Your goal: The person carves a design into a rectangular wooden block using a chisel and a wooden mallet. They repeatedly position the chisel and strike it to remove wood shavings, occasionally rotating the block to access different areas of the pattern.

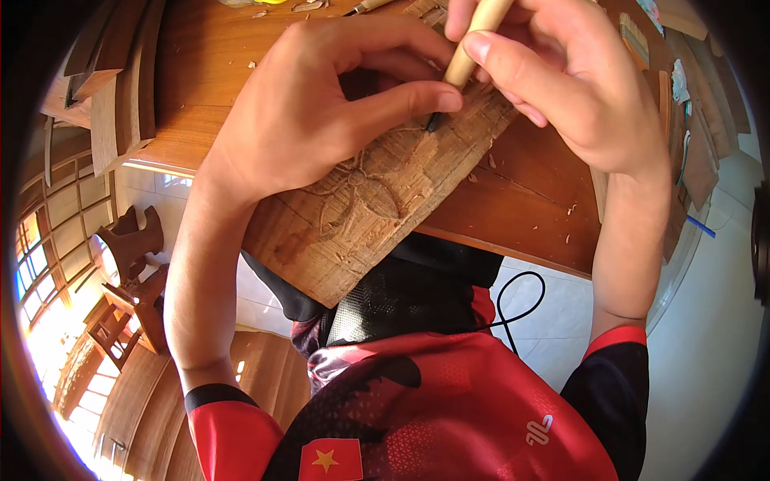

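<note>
My right hand (565,88) grips the pale wooden handle of a carving tool (473,44), fingers curled round it. My left hand (313,104) is closed at the lower end of that handle, thumb against it, its other fingers partly hidden. The tool's dark blade points down onto a brown board (301,256) carved with a flower outline and rough chip marks. The board lies slanted over the table edge, its near end above my lap. A second wooden-handled tool (370,5) lies beyond the board.
The wooden table (192,96) carries small shavings. Stacked wood pieces (116,120) stand at left and more boards (698,96) at right, near a blue stick (702,227). Wooden furniture (136,313) is at lower left. A black cable (521,276) loops below the table's edge.
</note>
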The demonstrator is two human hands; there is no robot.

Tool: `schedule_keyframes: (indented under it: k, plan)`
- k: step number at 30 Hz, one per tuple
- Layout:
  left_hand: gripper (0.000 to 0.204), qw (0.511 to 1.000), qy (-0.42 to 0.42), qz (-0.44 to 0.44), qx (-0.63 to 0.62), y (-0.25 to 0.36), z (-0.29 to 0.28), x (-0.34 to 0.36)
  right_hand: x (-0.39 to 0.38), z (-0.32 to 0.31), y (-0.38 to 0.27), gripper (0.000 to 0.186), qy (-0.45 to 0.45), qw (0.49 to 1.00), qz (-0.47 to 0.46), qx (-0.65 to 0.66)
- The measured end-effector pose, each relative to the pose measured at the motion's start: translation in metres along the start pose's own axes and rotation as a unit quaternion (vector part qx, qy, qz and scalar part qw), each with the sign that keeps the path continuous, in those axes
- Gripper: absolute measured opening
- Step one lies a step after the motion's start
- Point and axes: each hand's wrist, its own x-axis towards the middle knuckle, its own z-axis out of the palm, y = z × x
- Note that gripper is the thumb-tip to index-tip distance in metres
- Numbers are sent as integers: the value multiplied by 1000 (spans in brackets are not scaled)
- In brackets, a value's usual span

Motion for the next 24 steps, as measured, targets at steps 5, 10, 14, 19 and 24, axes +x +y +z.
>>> schedule_keyframes:
  k: [5,10,14,19,24]
  plan:
    - [20,1000,21,14,3,1,2,-3,-2,6,5,30,62,998,0,33]
    - [19,999,24,17,11,0,4,-1,-52,-23,-14,24,204,962,160,-88]
    - [19,999,34,9,20,3,5,-1,-106,-24,9,29,248,891,252,-286]
    - [19,999,38,7,24,2,5,-2,-123,-8,9,34,212,868,299,-334]
    - [23,996,33,16,79,4,-2,-3,-135,-21,18,38,252,882,240,-317]
